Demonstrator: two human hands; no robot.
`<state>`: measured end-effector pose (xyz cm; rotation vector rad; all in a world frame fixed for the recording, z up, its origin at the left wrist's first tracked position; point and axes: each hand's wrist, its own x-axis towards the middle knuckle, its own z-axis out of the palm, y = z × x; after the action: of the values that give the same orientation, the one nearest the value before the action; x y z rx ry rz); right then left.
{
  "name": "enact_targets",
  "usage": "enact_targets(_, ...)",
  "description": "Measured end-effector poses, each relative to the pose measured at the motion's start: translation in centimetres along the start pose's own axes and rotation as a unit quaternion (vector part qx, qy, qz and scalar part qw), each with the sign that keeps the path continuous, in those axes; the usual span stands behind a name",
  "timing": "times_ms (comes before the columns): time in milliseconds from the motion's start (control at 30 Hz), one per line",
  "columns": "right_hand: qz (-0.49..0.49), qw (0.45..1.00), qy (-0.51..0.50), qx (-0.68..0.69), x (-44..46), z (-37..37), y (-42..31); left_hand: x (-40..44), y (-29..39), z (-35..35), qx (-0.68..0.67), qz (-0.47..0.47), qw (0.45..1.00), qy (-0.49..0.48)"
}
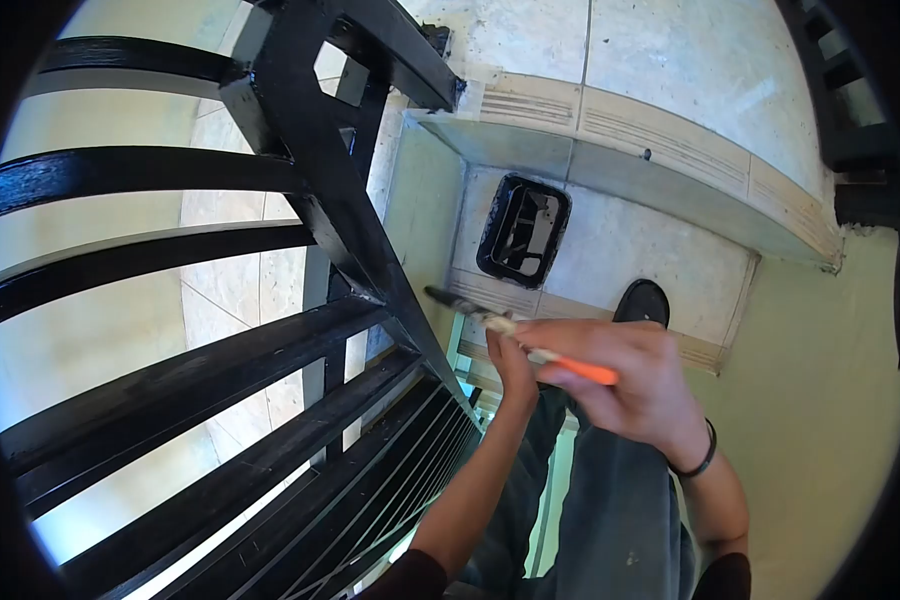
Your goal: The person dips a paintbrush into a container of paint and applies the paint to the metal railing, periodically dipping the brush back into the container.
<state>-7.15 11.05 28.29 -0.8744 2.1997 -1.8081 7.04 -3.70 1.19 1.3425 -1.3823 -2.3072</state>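
My right hand [620, 375] is closed around the orange handle of a paintbrush [595, 371], its thumb and fingers pressed together. Dark paint coats the bristles, which point left toward the black railing [360, 235]. Just below the brush's pale, paint-smeared ferrule is my left hand [513, 368]. Its fingers are partly hidden behind the brush and my right hand, so I cannot tell whether it grips anything. On the tiled step beyond my hands sits a black paint tray [523, 230], with dark, shiny paint and pale reflections inside.
Black railing bars [170, 170] fill the left side, slanting down beside my legs. A tiled stair edge [660, 140] rises behind the tray. My shoe [643, 302] rests on the same step as the tray. A pale wall [810, 400] stands at the right.
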Motion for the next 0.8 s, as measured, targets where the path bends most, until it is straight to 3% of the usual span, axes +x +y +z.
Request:
enact_targets(33,-0.015,0.999,-0.028,0.006,0.5,0.7,0.5,0.1,-3.0,-3.0,-0.044,0.024,0.998,-0.034)
enact_targets(133,-0.063,0.998,0.006,0.029,2.5,1.8,0.8,-5.9,1.4,-2.5,0.143,0.084,0.986,-0.027)
enact_targets(300,-0.024,0.975,0.166,0.147,3.2,2.5,-0.1,-10.7,0.8,-7.0,0.21,-0.019,0.977,-0.004)
enact_targets(400,-0.062,0.99,0.108,0.072,0.9,4.4,1.3,-11.7,-0.6,-10.0,0.177,-0.034,0.983,-0.013)
enact_targets(500,-0.009,0.997,0.026,0.071,-0.7,4.9,1.0,-11.9,-0.3,-10.9,0.23,-0.004,0.973,-0.011)
enact_targets(533,-0.049,0.998,0.016,0.043,-0.6,4.7,1.5,-11.9,0.0,-11.3,0.239,-0.008,0.971,-0.007)
enact_targets(633,-0.005,0.999,-0.03,0.034,1.0,2.6,0.2,-11.9,-0.7,-13.2,0.234,-0.07,0.97,0.007)
enact_targets(733,-0.091,0.992,0.085,0.02,4.0,1.7,0.1,-12.2,0.1,-13.5,0.255,-0.091,0.963,0.02)
enact_targets(800,-0.093,0.971,0.205,0.087,5.4,1.4,-0.4,-12.4,0.6,-13.7,0.269,-0.098,0.958,0.022)
